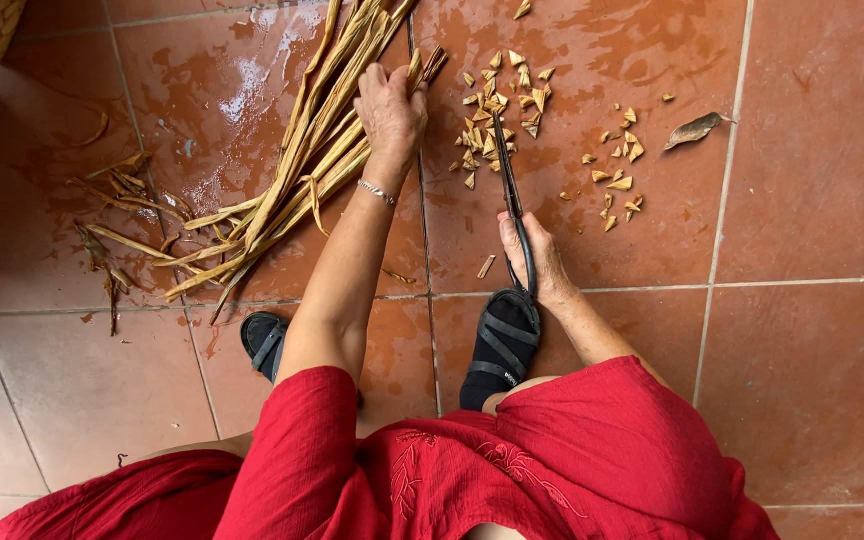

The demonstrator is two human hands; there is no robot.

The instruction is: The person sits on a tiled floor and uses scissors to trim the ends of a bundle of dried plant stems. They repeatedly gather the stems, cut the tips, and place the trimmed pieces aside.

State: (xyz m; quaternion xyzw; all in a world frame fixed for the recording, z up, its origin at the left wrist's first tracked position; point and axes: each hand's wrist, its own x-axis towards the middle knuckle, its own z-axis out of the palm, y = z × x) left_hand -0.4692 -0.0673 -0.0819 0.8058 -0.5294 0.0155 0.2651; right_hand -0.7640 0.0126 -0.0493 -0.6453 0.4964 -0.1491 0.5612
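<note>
On wet terracotta floor tiles [812,380], dried leaf strips [322,130], scattered cuttings [497,105]

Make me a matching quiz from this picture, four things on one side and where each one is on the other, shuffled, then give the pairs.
Things:
1. strips bundle
2. scissors
3. cut bits
4. dry leaf

Places:
A. alone on the tile, far right
B. in the right hand
C. piled at the scissor tips
D. under the left hand

Pairs: 1-D, 2-B, 3-C, 4-A
</note>
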